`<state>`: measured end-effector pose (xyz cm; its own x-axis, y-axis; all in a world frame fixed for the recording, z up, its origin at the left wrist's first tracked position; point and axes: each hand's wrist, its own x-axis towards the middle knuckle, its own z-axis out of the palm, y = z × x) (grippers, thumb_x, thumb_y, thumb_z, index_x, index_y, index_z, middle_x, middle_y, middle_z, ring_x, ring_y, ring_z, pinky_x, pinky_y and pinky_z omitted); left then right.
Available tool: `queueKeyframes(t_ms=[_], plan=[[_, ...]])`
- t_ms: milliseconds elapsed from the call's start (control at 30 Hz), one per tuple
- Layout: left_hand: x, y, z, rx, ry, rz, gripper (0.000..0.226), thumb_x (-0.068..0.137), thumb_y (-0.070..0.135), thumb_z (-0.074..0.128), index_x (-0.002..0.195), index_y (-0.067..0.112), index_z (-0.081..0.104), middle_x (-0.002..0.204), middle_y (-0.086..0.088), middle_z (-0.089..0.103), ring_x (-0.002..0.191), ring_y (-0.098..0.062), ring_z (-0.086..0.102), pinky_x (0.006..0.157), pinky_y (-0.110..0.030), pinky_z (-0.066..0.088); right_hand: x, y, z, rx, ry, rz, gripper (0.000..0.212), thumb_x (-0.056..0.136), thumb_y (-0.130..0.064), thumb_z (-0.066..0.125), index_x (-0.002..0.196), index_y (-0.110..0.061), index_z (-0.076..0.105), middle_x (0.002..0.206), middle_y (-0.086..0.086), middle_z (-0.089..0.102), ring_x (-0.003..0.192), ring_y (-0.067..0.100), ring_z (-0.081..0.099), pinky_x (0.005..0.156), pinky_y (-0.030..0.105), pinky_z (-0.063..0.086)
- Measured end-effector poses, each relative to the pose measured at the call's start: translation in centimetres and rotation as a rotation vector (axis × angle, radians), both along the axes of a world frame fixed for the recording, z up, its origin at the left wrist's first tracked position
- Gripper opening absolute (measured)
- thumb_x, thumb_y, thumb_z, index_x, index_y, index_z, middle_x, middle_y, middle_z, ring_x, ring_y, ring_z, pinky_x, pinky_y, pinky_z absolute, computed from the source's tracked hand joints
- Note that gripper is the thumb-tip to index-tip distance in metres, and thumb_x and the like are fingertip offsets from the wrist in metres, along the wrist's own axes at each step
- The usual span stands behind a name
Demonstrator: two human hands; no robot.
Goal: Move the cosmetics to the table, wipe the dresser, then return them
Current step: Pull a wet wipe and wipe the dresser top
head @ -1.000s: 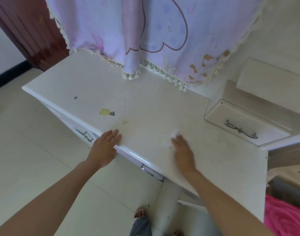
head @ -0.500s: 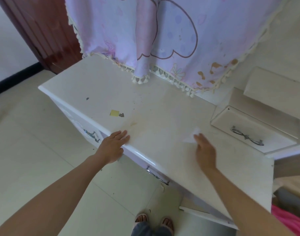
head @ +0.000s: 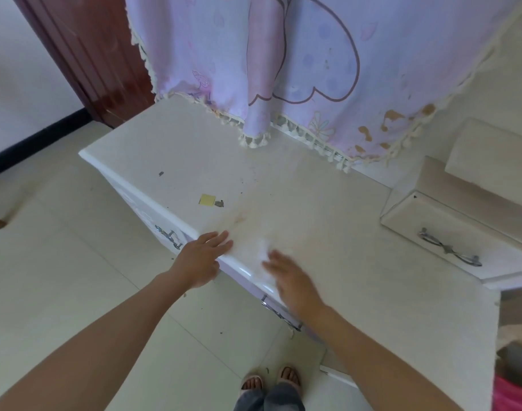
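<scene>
Left hand flat, fingers straight, resting on front edge of cream glossy dresser top, right hand (motion-blurred) fingers extended, pressing white tissue.

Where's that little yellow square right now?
In the head view the yellow square lies on the dresser top, left of centre, beside a small dark scrap and just beyond the left hand.

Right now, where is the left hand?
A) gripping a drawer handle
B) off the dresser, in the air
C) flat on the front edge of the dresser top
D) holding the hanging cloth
C: the left hand lies with straight fingers on the front edge of the dresser top, and the drawer handle beside it is untouched.
</scene>
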<state>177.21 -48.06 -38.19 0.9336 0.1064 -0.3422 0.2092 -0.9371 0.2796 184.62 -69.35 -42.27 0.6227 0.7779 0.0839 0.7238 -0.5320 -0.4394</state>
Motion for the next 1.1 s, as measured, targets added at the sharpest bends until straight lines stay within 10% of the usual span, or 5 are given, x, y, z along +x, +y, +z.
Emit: queueKeyframes(t_ms=[133, 500, 667, 867, 1100], plan=[[-0.1, -0.2, 0.1, -0.007, -0.012, 0.011, 0.059, 0.091, 0.008, 0.036, 0.145, 0.026, 0.019, 0.155, 0.007, 0.006, 0.143, -0.009, 0.008, 0.111, -0.025, 0.020, 1.6, -1.2, 1.2, -0.130, -0.159, 0.297, 0.037, 0.067, -0.015, 0.047, 0.094, -0.022, 0.072, 0.104, -0.004, 0.070, 0.099, 0.012, 0.064, 0.088, 0.015, 0.043], [-0.1, -0.5, -0.7, -0.027, -0.059, 0.076, 0.071, 0.072, 0.020, 0.016, 0.142, 0.024, 0.028, 0.153, 0.005, 0.014, 0.143, -0.013, 0.012, 0.113, -0.026, 0.018, 17.8, -5.3, 1.8, -0.381, -0.016, -0.488, 0.055, 0.084, -0.019, 0.021, 0.123, 0.013, 0.043, 0.133, 0.040, 0.034, 0.125, 0.048, 0.033, 0.102, 0.047, 0.028], [-0.2, 0.0, -1.3, 0.021, -0.131, 0.047, 0.064, 0.066, 0.006, 0.037, 0.126, 0.019, 0.055, 0.138, 0.000, 0.046, 0.125, -0.027, 0.048, 0.093, -0.042, 0.046, 11.1, -4.9, 0.1, -0.370, 0.054, -0.150, 0.046, 0.082, -0.021, 0.035, 0.111, 0.003, 0.061, 0.119, 0.036, 0.053, 0.105, 0.050, 0.055, 0.079, 0.057, 0.047], [0.0, -1.2, -0.1, -0.008, -0.034, 0.115, 0.060, 0.087, 0.002, 0.038, 0.142, 0.024, 0.030, 0.153, 0.006, 0.013, 0.143, -0.012, 0.013, 0.109, -0.028, 0.027, 10.0, -10.6, 1.4, -0.491, 0.160, -0.253, 0.124, 0.047, -0.080, -0.035, 0.145, -0.014, 0.005, 0.153, 0.016, -0.007, 0.142, 0.024, -0.007, 0.114, 0.031, 0.000], [0.5, -2.5, 0.9, 0.087, 0.076, 0.128, 0.056, 0.093, 0.011, 0.032, 0.146, 0.022, 0.015, 0.156, 0.005, 0.001, 0.143, -0.010, 0.003, 0.113, -0.027, 0.016, 8.3, -17.5, 2.8, -0.532, 0.241, -0.503, 0.067, 0.094, -0.045, 0.026, 0.145, -0.013, -0.002, 0.153, 0.018, -0.007, 0.142, 0.025, -0.010, 0.116, 0.034, 0.001]])
